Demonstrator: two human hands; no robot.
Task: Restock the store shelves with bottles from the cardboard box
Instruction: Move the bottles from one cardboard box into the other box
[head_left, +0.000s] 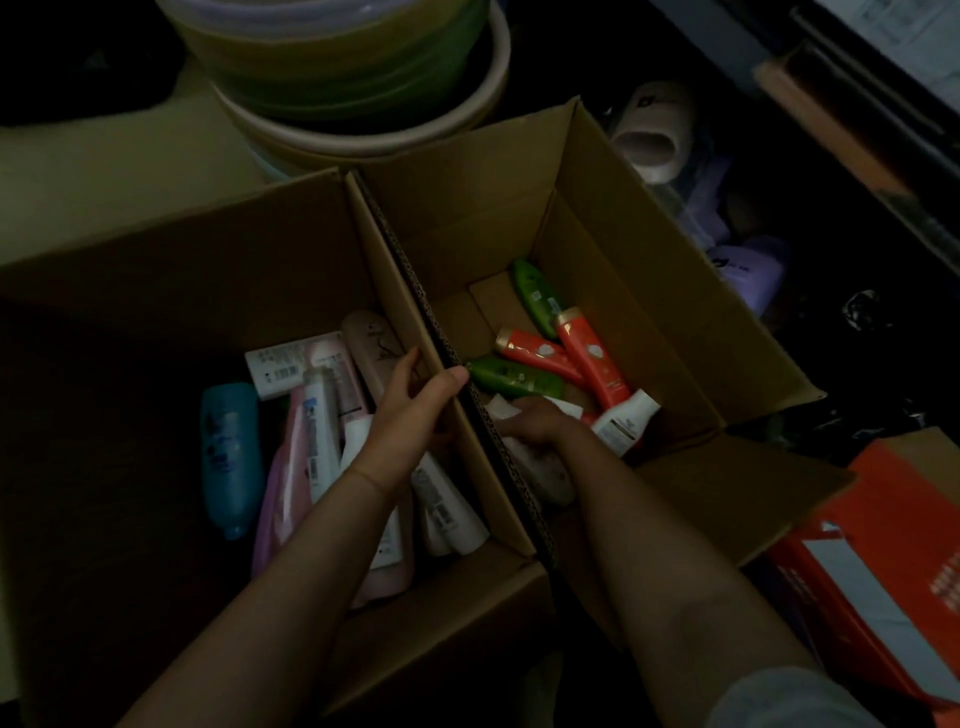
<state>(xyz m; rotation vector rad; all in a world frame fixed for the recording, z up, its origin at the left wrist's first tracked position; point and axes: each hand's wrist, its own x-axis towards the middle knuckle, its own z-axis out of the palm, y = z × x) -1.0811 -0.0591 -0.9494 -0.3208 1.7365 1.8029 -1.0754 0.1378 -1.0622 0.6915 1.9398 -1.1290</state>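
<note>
Left fingers (410, 364) curl over the upright flaps between the two boxes, thumb on one face, the rest on the other: a pinch on cardboard, no bottle in it. Right hand (535, 423) is down in the right cardboard box (649, 291), near its front-left corner, fingers curled around something pale; I take it for a white bottle (545, 467) but the dim light leaves the grip itself unclear.

Outward from there: a second white bottle (626, 418) just beside the right hand, two orange bottles (582, 353) crossing each other mid-floor, two green bottles (519, 376) toward the back and left. Bare box floor shows at the back-left.

Left cardboard box (182, 270) holds a blue bottle (228, 457) and a heap of pink and white bottles (322, 415) under my left forearm.

My read: picking stage, shelves not in view. To do it well I would keep the left hand bracing the flaps so the box stays open, close the right hand fully round the bottle's body, and lift straight up clear of the neighbours.

Stacked basins (363, 78) sit beyond the boxes; an orange carton (883, 561) lies at right.
</note>
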